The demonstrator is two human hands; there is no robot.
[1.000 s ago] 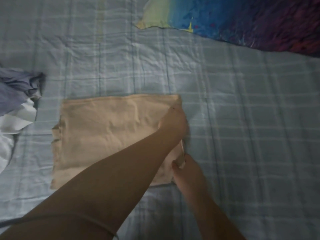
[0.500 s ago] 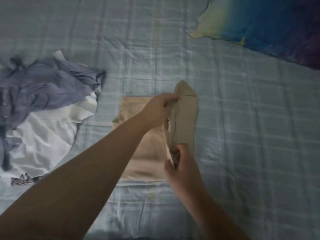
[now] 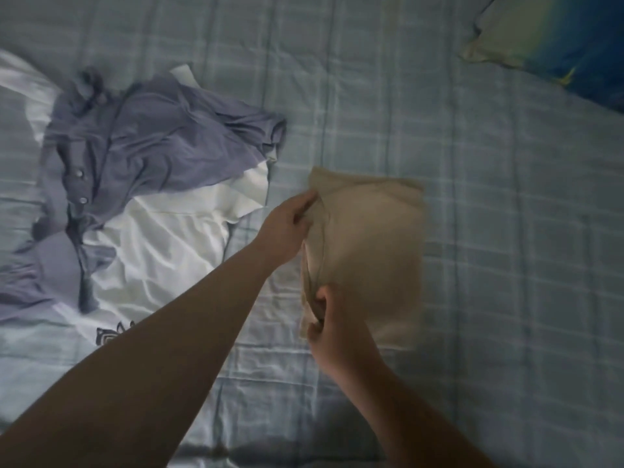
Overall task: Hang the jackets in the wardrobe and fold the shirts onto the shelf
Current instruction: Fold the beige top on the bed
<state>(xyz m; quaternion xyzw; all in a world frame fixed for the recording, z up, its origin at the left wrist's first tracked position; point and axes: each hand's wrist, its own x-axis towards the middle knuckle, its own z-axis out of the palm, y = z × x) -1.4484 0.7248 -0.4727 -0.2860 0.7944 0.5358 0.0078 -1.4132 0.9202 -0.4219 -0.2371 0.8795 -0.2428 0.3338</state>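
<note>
Beige shirt is nearly folded: left hand pinches its far-left corner, right hand its near-left corner. The next move likely calls for laying this fold flat.

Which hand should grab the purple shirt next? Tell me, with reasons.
Probably left. The left hand grips the beige shirt at the edge nearest the purple shirt; the right hand grips it lower, farther away.

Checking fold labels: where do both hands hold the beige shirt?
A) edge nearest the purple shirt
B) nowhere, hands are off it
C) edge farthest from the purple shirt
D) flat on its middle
A: the left hand and right hand both grip the beige shirt along the edge facing the purple shirt.
</note>
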